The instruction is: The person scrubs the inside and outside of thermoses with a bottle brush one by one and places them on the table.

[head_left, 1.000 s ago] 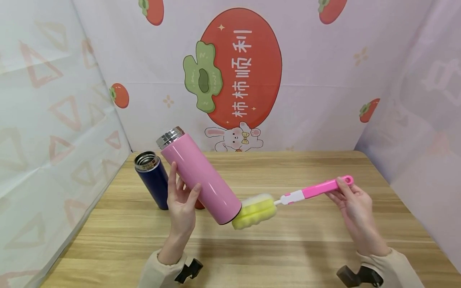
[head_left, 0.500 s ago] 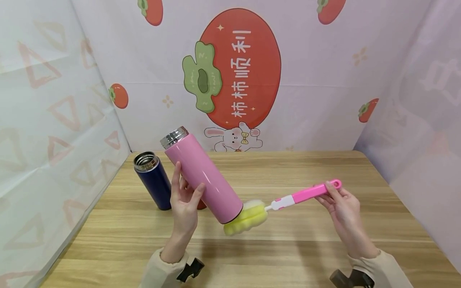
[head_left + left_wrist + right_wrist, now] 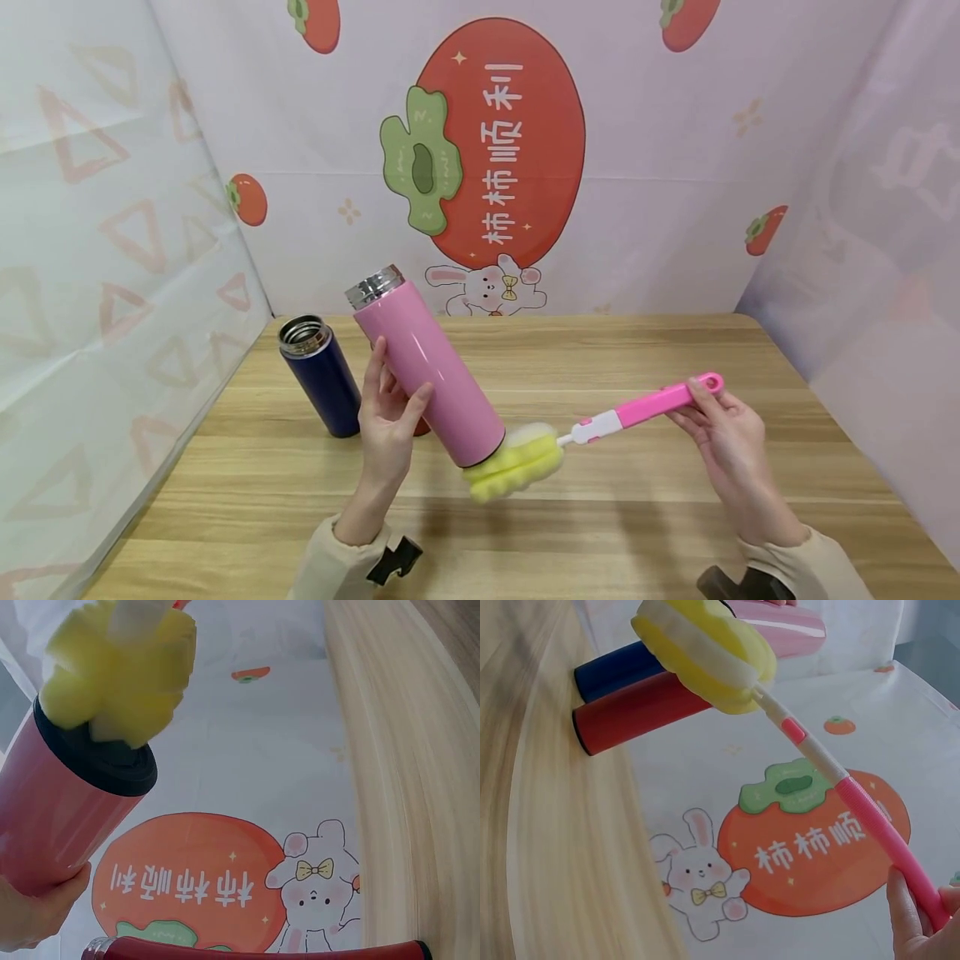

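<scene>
My left hand (image 3: 386, 429) grips a pink thermos bottle (image 3: 435, 367) by its side, tilted above the table, its steel neck up to the left and its black base down to the right. Between thumb and fingers, my right hand (image 3: 731, 433) pinches the end of the pink handle of a bottle brush (image 3: 652, 406). Its yellow-and-white sponge head (image 3: 521, 467) is right at the bottle's base, partly overlapped by it in the head view. In the left wrist view the sponge (image 3: 124, 667) lies against the black base (image 3: 112, 769).
A lidless navy thermos bottle (image 3: 322, 383) stands on the wooden table (image 3: 600, 517) at the left. Behind the pink bottle stands a red bottle (image 3: 641, 712), mostly hidden in the head view. A printed curtain (image 3: 637, 250) encloses the back and sides.
The pink bottle and my left hand have shifted slightly right. The brush has gone left and a little down along the bottle's base, then my right hand has drawn slightly back right.
</scene>
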{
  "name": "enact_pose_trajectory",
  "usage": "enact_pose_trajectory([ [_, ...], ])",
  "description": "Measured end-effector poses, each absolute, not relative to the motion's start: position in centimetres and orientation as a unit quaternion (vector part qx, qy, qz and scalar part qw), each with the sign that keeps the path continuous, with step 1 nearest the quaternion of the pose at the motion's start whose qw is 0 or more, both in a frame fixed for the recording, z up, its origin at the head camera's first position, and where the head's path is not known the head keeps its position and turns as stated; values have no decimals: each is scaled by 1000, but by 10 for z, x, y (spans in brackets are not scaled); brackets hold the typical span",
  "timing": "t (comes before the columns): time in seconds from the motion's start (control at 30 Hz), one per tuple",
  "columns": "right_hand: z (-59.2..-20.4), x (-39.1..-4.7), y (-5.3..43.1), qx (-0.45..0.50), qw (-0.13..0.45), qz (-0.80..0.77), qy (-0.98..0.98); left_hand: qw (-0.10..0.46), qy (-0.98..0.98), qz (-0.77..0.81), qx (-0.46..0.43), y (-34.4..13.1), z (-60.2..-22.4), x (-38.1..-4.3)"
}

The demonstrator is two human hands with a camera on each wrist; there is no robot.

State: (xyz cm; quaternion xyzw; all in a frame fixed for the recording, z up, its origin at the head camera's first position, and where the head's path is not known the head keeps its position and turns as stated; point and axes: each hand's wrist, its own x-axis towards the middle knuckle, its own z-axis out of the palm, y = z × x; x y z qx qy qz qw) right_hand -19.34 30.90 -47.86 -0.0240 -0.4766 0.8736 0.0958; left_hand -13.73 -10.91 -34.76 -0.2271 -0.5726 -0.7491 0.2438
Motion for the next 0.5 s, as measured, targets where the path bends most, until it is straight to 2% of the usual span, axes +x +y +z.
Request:
enact_pose_trajectory([
  [0.23, -485, -194, 329, -21, 107, 885, -453, 223, -574, -750, -240, -112, -351, -138],
  [0.5, -436, -165, 320, -33, 132, 898, -418, 213, -569, -755, -246, -109, -352, -138],
])
